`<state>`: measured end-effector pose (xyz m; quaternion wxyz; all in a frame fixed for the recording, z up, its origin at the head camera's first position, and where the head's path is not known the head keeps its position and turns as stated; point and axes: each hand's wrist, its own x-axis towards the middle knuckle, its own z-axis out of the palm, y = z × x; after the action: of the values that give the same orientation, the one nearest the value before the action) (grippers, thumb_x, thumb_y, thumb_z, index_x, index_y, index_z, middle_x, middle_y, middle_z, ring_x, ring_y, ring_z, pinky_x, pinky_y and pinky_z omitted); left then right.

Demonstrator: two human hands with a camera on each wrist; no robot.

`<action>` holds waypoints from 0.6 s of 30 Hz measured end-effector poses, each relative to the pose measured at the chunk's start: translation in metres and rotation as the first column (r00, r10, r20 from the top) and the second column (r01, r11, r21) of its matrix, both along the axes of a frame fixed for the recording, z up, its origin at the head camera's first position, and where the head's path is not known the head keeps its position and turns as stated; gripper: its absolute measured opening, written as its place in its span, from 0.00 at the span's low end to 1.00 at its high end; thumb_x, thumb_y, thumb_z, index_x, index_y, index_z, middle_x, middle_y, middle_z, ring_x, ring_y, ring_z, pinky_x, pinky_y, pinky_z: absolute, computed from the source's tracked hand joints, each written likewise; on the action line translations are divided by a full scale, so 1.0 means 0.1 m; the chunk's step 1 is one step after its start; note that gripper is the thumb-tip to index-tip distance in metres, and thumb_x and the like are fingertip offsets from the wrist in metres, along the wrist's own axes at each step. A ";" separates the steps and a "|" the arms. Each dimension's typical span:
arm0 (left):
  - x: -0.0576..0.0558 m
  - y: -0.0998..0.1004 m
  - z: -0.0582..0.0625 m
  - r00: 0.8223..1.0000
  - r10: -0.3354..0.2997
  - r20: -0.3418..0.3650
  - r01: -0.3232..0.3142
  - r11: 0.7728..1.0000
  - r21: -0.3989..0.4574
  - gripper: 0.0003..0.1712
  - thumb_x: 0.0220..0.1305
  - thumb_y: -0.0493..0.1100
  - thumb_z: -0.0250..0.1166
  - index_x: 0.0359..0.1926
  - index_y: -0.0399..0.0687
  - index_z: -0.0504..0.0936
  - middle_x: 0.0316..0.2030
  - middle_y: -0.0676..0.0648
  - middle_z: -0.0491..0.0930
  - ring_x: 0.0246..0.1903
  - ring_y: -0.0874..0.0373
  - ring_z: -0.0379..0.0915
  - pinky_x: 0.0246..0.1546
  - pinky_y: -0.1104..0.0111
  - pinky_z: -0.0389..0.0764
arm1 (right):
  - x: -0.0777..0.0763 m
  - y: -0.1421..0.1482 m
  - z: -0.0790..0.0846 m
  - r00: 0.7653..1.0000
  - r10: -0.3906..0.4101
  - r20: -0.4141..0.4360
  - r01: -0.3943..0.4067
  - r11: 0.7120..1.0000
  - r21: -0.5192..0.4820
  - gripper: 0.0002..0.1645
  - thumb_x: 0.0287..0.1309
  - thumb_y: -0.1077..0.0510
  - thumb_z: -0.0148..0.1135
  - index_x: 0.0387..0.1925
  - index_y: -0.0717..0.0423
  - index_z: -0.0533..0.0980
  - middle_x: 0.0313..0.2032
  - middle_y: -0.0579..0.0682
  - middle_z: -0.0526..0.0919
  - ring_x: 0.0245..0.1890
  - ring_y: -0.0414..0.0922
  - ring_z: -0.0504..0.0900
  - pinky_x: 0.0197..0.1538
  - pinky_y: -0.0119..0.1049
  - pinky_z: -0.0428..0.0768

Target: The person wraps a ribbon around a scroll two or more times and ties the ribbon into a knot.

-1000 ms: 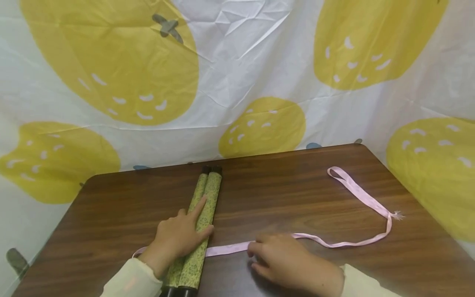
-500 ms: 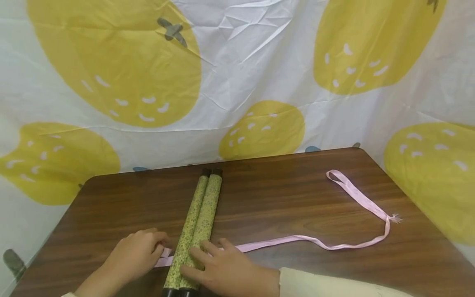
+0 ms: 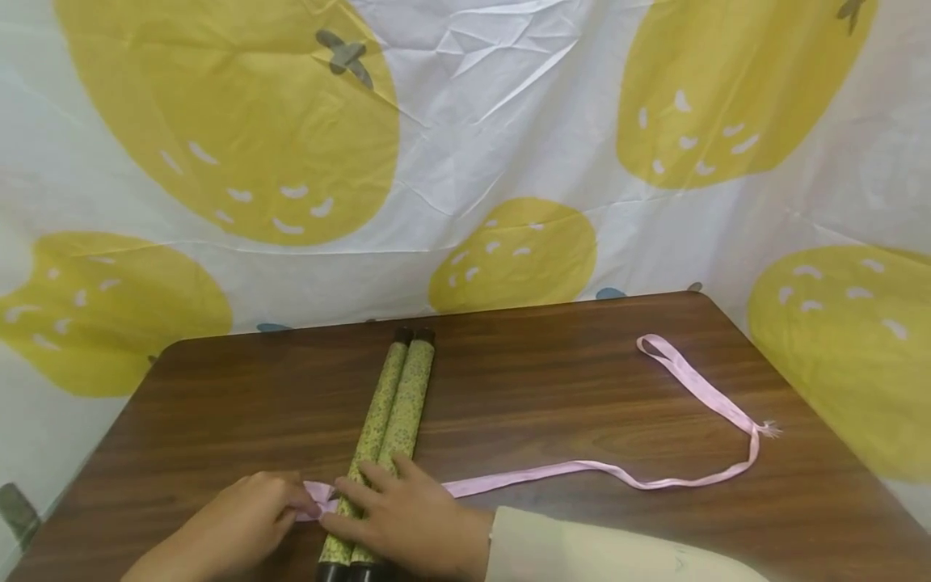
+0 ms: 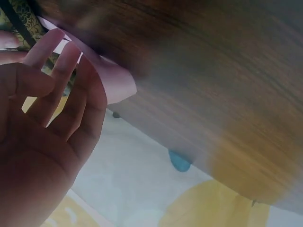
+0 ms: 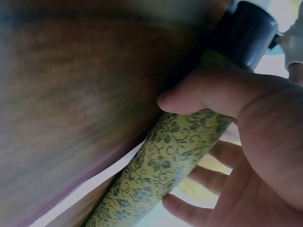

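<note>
A rolled scroll [image 3: 404,408], two side-by-side rolls in yellow-green floral brocade with black end knobs, lies lengthwise on the table. A pink ribbon [image 3: 524,478] runs crosswise beneath it, its short end coming out on the left. My right hand [image 3: 414,517] grips the scroll near its close end. In the right wrist view the thumb [image 5: 189,97] lies along one side of the brocade, the fingers on the other. At the scroll's left, my left hand [image 3: 240,517] holds the short ribbon end with bent fingers [image 4: 66,61]. A ribbon loop [image 4: 118,80] stands out beyond them.
On the right the ribbon's long tail curves back to a folded loop [image 3: 694,380] with a frayed end. The brown wooden table [image 3: 553,380] ends against a white hanging cloth [image 3: 305,283] printed with yellow fruit.
My left hand first pressed on the scroll, then moved off it to the ribbon end at its left. My right hand left the ribbon and moved left onto the scroll.
</note>
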<state>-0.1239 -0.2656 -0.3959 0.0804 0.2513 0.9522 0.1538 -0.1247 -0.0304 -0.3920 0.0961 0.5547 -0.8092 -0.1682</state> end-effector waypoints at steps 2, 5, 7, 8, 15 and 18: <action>0.02 -0.01 0.01 1.000 -0.008 -0.008 0.008 1.000 -0.006 0.17 0.54 0.31 0.59 0.30 0.60 0.87 0.32 0.58 0.82 0.35 0.60 0.77 0.34 0.59 0.82 | -0.02 -0.06 -0.01 1.000 -0.006 -0.029 0.007 1.000 0.021 0.38 0.61 0.46 0.56 0.70 0.31 0.53 0.69 0.45 0.59 0.65 0.51 0.57 0.60 0.50 0.69; 0.04 0.00 0.03 1.000 0.001 -0.020 -0.002 1.000 -0.023 0.17 0.54 0.32 0.60 0.32 0.60 0.88 0.38 0.53 0.84 0.39 0.56 0.77 0.36 0.55 0.81 | -0.05 -0.10 -0.03 0.998 -0.023 -0.060 0.026 0.998 0.048 0.34 0.61 0.44 0.55 0.67 0.27 0.56 0.67 0.41 0.62 0.64 0.49 0.58 0.60 0.50 0.68; 0.04 0.01 0.04 0.998 0.005 -0.055 -0.007 0.999 -0.035 0.16 0.53 0.33 0.60 0.32 0.60 0.88 0.40 0.51 0.84 0.40 0.55 0.77 0.35 0.55 0.81 | -0.06 -0.11 -0.03 0.996 -0.023 -0.081 0.026 0.999 0.045 0.31 0.60 0.44 0.55 0.64 0.26 0.59 0.65 0.38 0.65 0.62 0.48 0.61 0.60 0.50 0.68; 0.04 0.01 0.04 0.998 0.007 -0.066 -0.009 0.999 -0.040 0.16 0.53 0.33 0.61 0.32 0.60 0.88 0.40 0.52 0.84 0.39 0.56 0.77 0.33 0.56 0.81 | -0.07 -0.11 -0.03 0.997 -0.020 -0.080 0.024 0.999 0.043 0.31 0.60 0.43 0.56 0.63 0.26 0.60 0.63 0.38 0.66 0.61 0.48 0.62 0.60 0.50 0.68; 0.06 0.02 0.05 0.999 0.037 -0.008 -0.037 0.996 -0.077 0.16 0.55 0.37 0.61 0.42 0.59 0.87 0.44 0.46 0.82 0.39 0.54 0.76 0.30 0.54 0.80 | -0.07 0.02 0.00 0.999 0.012 -0.030 -0.011 0.999 0.037 0.26 0.60 0.44 0.56 0.60 0.27 0.63 0.62 0.37 0.68 0.62 0.47 0.62 0.60 0.50 0.69; 0.09 0.02 0.04 0.997 0.057 0.053 -0.051 0.993 -0.110 0.23 0.57 0.41 0.62 0.53 0.65 0.80 0.54 0.33 0.75 0.49 0.40 0.71 0.33 0.43 0.78 | -0.05 0.11 0.05 0.999 0.025 0.024 -0.025 0.999 0.036 0.31 0.58 0.46 0.60 0.62 0.28 0.62 0.64 0.40 0.66 0.64 0.48 0.60 0.61 0.52 0.68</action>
<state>-0.1153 -0.2634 -0.3917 0.1163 0.2161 0.9631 0.1108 -0.1301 -0.0190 -0.3872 0.0789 0.5683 -0.8001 -0.1751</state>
